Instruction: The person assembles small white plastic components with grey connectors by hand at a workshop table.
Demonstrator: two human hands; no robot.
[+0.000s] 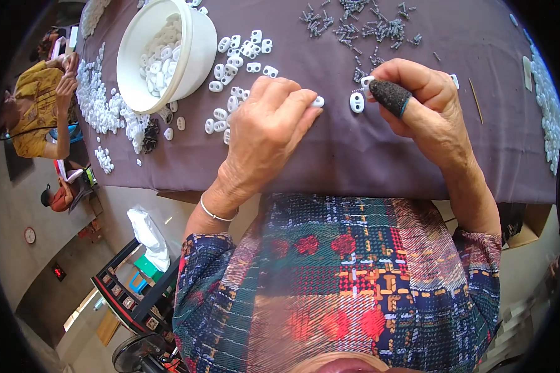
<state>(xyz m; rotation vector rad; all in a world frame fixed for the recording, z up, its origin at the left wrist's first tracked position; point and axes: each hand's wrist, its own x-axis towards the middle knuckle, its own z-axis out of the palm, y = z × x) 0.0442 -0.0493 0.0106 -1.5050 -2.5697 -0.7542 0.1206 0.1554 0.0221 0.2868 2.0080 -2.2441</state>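
Observation:
My left hand (pixel 264 127) is closed, its thumb and forefinger pinching a small white plastic cord-lock piece (pixel 318 101) low over the cloth. My right hand (pixel 426 102), with a dark cover (pixel 389 97) on the thumb, pinches another small white plastic piece (pixel 366 83); the thumb hides part of it. Just below that piece is a white two-hole cord-lock body (pixel 356 102). A white piece (pixel 455 81) shows partly behind the right hand. Several two-hole bodies (pixel 220 114) lie scattered to the left of my left hand.
A white tub (pixel 199 56) with white pieces stands far left on the dark tablecloth (pixel 330 155). Small metal springs (pixel 379 30) are strewn at the far side. Loose white parts (pixel 99 102) heap at the left, others (pixel 550 118) along the right edge. A thin wooden stick (pixel 476 99) lies right.

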